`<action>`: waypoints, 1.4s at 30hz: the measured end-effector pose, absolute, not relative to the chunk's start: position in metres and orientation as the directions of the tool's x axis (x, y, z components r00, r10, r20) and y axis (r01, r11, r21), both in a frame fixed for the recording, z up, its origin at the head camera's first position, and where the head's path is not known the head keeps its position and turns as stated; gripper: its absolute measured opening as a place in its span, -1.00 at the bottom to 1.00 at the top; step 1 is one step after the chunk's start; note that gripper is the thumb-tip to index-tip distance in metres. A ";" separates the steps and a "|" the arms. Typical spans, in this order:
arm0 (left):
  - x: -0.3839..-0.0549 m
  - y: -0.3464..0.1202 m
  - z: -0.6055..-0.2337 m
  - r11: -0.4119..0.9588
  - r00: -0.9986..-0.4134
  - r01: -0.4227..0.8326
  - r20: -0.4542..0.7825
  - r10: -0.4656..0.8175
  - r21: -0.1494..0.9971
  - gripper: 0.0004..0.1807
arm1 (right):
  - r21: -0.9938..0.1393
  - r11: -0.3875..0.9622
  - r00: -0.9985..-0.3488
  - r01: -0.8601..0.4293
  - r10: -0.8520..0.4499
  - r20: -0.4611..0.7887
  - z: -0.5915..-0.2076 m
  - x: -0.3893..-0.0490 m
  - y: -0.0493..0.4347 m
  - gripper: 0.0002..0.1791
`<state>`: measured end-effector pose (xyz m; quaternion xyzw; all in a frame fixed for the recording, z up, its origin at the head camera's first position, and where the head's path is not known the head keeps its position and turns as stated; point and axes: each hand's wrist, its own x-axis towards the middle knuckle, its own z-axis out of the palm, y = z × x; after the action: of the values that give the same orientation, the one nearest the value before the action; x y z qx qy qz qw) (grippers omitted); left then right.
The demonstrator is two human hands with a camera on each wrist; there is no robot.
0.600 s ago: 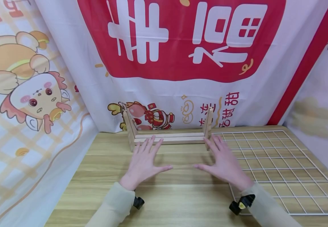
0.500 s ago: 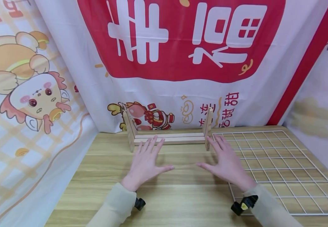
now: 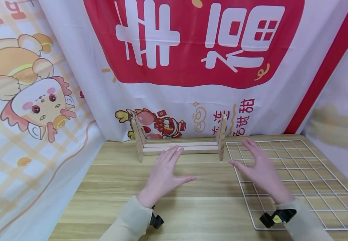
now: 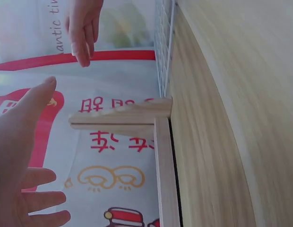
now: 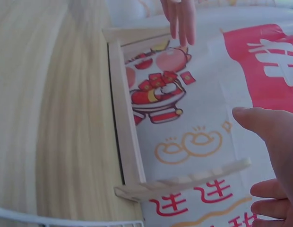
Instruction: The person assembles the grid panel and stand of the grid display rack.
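A light wooden rack [image 3: 180,148], two uprights joined by low rails, stands at the back of the table. My left hand [image 3: 164,172] is in front of its rails with fingers spread and holds nothing. Over the left edge of a white wire grid [image 3: 301,180] I see my right hand [image 3: 265,170], thumb and fingers apart, nothing in them. Whether it touches the wires I cannot tell. In the left wrist view one upright [image 4: 123,116] of the rack rises beyond my left hand. The right wrist view has the rack's rail [image 5: 125,118] beside my right hand.
The wooden table [image 3: 125,194] runs back to a white cloth with a red print [image 3: 192,75]. Another printed cloth [image 3: 35,117] hangs along the left side. Black wrist cameras sit on both sleeves.
My right hand has moved right, from beside the rack's right upright to over the wire grid. My left hand has shifted a little to the right. The rack and grid stay in place.
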<state>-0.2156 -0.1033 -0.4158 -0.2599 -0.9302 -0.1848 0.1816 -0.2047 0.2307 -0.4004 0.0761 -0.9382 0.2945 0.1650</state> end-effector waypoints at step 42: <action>-0.198 0.019 -0.451 0.364 -0.911 0.162 -0.003 0.413 0.917 -0.13 | -0.687 0.722 -0.967 0.087 0.228 0.117 -0.453 -0.206 0.412 0.05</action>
<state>-0.1980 0.0190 -0.4507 -0.1760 -0.8175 -0.5358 -0.1171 -0.2061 0.4124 -0.4535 -0.0851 -0.9227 0.3633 0.0970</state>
